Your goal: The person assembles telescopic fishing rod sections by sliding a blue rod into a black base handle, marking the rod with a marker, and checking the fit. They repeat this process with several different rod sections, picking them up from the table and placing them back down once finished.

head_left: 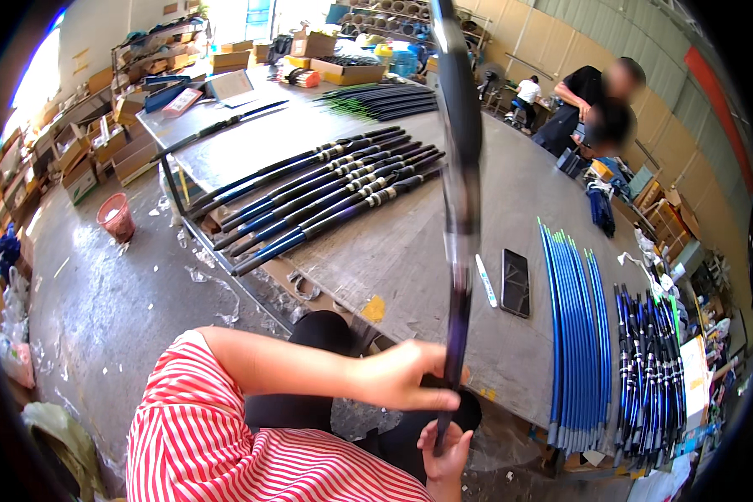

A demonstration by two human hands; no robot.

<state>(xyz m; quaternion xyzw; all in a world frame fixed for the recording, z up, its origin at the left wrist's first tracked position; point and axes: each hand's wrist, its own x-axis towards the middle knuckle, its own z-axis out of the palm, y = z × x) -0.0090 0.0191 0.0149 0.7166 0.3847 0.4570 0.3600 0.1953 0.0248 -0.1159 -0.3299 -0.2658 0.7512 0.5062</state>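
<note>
I hold a dark fishing rod [458, 314] upright in front of me, its upper part smeared by motion and running out of the top of the picture. My left hand [406, 376] is closed around the lower section, the arm crossing from the left. Just below it, my right hand [446, 450] has its fingers curled about the rod's bottom end. On the table [393, 255] beyond, a row of dark rods with reel seats [343, 180] lies to the left. A black smartphone [515, 283] and a white marker pen [485, 280] lie just right of the rod.
Blue rod sections [576, 335] and a bundle of assembled rods [649, 368] cover the table's right side. Green-tipped rods [385, 102] and cardboard boxes [347, 71] sit at the far end. A red bucket [115, 217] stands on the littered floor. Other people [590, 105] work at the back right.
</note>
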